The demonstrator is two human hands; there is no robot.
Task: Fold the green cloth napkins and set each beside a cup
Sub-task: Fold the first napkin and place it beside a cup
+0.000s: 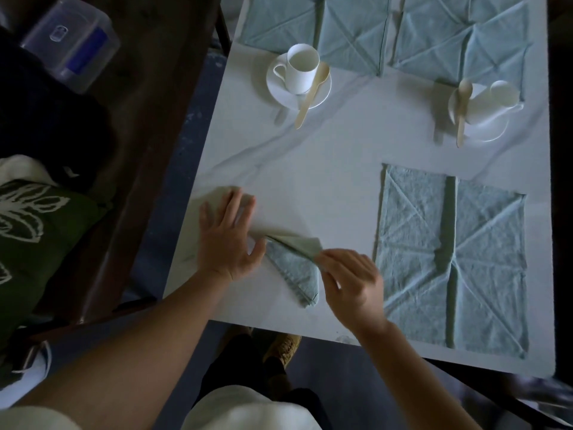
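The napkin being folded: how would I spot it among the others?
Start at the white table, at its near left corner. There, between the left hand, pressing flat, and the right hand, pinching it, lies the napkin. It alone is a small folded wedge; the other napkins lie spread flat.

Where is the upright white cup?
In the head view, the upright cup stands upper centre on a saucer, a wooden spoon at its right, near a spread green napkin.

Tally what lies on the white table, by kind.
napkin: 4
cup: 2
saucer: 2
spoon: 2
Total: 10
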